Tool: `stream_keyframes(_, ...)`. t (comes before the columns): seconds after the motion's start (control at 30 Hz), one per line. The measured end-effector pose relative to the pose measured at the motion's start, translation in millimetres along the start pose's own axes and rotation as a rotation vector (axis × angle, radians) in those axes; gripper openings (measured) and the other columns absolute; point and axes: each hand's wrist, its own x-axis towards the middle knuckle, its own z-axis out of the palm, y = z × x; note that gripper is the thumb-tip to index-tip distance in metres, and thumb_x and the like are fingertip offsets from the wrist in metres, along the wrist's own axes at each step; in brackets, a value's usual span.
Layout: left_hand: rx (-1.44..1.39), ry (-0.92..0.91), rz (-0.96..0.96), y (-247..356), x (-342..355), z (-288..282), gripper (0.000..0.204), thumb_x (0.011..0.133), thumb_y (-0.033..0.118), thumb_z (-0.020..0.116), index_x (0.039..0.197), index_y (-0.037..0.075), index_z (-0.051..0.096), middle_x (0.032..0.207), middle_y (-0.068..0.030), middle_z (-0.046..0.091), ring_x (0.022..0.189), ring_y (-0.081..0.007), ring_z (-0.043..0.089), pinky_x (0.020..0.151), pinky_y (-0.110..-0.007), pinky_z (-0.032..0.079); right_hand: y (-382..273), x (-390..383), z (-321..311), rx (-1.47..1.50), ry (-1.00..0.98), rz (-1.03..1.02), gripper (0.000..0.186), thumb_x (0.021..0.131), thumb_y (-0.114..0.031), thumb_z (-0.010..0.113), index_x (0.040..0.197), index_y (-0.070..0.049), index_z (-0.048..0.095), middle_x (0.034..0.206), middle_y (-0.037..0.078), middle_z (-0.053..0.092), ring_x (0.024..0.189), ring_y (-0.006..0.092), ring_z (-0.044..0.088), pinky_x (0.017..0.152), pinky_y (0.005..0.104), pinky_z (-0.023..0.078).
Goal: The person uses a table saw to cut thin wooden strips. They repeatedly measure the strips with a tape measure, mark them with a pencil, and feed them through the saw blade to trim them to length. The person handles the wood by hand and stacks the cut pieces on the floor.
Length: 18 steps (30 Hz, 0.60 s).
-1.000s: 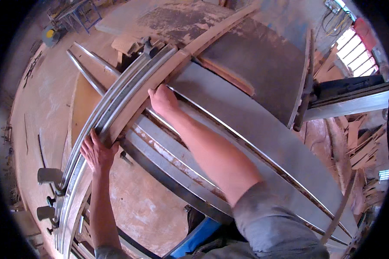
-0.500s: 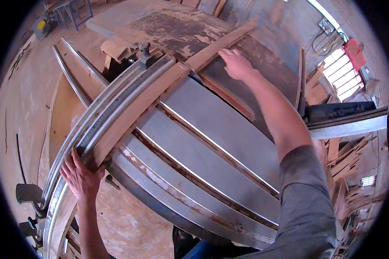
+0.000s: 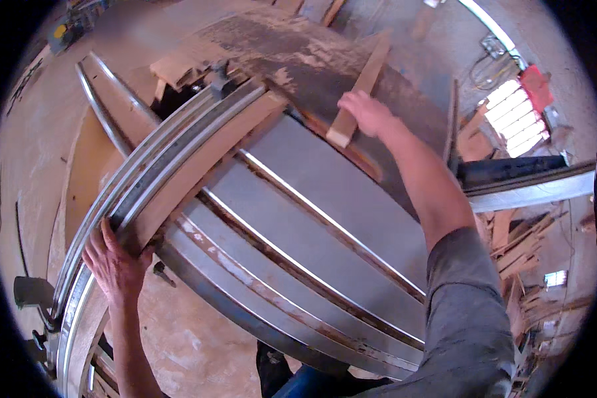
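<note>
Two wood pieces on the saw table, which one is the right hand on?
The narrow strip at the far side: the right hand grips it near its cut end. The wide board along the metal rails is under the left hand instead.

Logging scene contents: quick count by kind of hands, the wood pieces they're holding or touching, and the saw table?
Hands: 2, left hand and right hand
Wood pieces in hand or touched: 2, long plank under the left hand, narrow strip gripped by the right hand
Metal saw table: 1
Total: 5
</note>
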Motion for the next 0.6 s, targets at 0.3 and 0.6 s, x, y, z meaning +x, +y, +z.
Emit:
stream_keyframes(0.3, 0.019, -0.03, -0.027, -3, -2, -7, 0.103, 0.063, 0.048, 0.083, 0.142, 0.003, 0.037, 0.132, -0.0215, 0.047, 0.123, -0.039, 0.044, 0.105, -0.052, 0.031, -28, -188, -8, 0.164, -0.004, -0.051, 0.064, 0.071, 0.012, 0.061, 0.132, -0.006, 0.051, 0.146, 0.008, 0.042, 0.136, 0.0325, 0.037, 0.107, 0.0396, 0.044)
stream_keyframes(0.6, 0.041, -0.148, -0.049, -4, -1, -11, 0.106, 0.065, 0.053, 0.079, 0.145, 0.003, 0.032, 0.136, -0.0228, 0.045, 0.126, -0.0396, 0.042, 0.107, -0.053, 0.03, -87, -208, -32, 0.432, -0.149, 0.693, 0.06, 0.091, -0.029, 0.06, 0.139, -0.001, 0.039, 0.138, 0.028, 0.045, 0.122, 0.0423, 0.052, 0.1, 0.0462, 0.046)
